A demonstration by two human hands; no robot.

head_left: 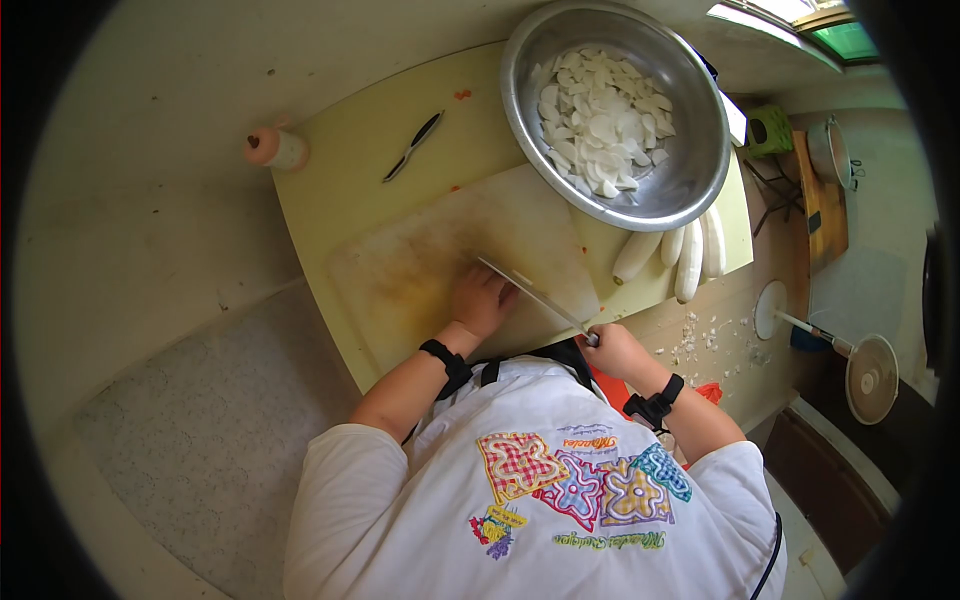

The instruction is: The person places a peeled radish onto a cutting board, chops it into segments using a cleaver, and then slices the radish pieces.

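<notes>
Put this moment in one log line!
right hand: holds knife | left hand: beside knife, over cutting board | bowl: white slices | white vegetables: beside bowl

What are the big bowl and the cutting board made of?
The bowl looks like smooth, shiny metal: its grey wall catches the light. The cutting board seems to be dull plastic: whitish, with brownish stains and no clear wood grain, though I can't be sure.

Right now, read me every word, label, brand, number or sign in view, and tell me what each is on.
On the white shirt:
"Miracles", in orange lettering: probable reading, not certain.
Green lettering: too blurred to read.
Small blue lettering: too small to read.
Lettering on the yellow patch: too small to read.
Elsewhere: no readable text.
</notes>
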